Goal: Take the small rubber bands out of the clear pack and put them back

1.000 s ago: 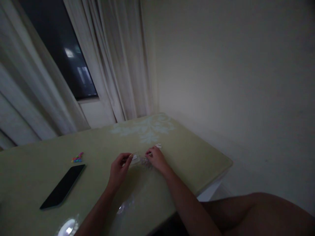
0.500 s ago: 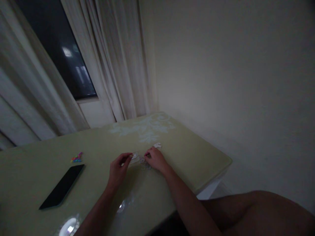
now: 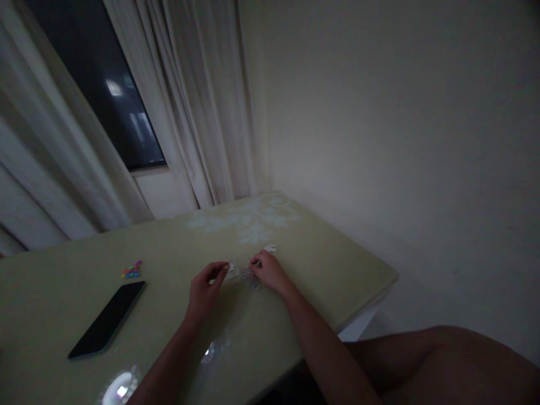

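My left hand (image 3: 208, 284) is pinched closed, thumb against fingers, at a small clear plastic packet or box (image 3: 233, 274) with a whitish patch. Something tiny and pale shows at its fingertips, too small to name. My right hand (image 3: 269, 271) is also closed in a pinch, just right of a little heap of thin, pale, loop-shaped pieces (image 3: 253, 281). Whatever its fingertips hold, if anything, cannot be made out. Behind the right hand lies a small cluster of white pieces (image 3: 270, 247).
On the left of the table (image 3: 337, 253) lie a dark phone-like slab (image 3: 107, 320) and a pile of small bright-coloured pieces (image 3: 132, 270). Shiny reflections lie near the front. Curtains (image 3: 211, 112) hang behind; a wall (image 3: 379, 140) stands to the right.
My right hand has shifted slightly right, uncovering a little more of the loop-shaped heap. My left hand stays nearly in place.
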A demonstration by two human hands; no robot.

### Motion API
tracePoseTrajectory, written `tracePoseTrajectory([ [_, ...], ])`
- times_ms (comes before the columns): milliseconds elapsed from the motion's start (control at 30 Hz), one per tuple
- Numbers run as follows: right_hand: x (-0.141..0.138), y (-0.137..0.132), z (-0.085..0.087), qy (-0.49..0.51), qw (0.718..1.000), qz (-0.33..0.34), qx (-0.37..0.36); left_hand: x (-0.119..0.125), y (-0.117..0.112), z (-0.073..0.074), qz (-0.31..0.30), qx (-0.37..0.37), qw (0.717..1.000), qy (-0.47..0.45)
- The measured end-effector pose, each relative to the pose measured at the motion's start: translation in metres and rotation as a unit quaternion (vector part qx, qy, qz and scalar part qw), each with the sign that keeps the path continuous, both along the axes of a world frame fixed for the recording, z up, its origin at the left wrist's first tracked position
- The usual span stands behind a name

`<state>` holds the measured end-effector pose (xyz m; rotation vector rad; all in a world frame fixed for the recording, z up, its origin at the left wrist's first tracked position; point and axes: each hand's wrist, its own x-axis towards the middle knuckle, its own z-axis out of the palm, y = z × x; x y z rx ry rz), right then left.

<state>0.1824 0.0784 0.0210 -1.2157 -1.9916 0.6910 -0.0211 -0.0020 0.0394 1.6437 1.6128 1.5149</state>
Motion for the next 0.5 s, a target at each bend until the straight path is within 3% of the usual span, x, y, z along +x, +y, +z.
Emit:
tracePoseTrajectory([
  [167,-0.003,0.003,0.000,0.027,1.000,0.006,-0.003,-0.001,0.002,-0.005,-0.014,0.003,1.000,0.006],
  [333,-0.008,-0.002,0.003,0.087,0.994,0.070,0.019,0.002,0.002,-0.010,-0.065,0.017,0.997,0.024],
  [500,-0.013,-0.008,0.006,0.124,0.986,0.105,0.036,0.008,0.000,-0.008,-0.079,0.013,0.996,0.034],
])
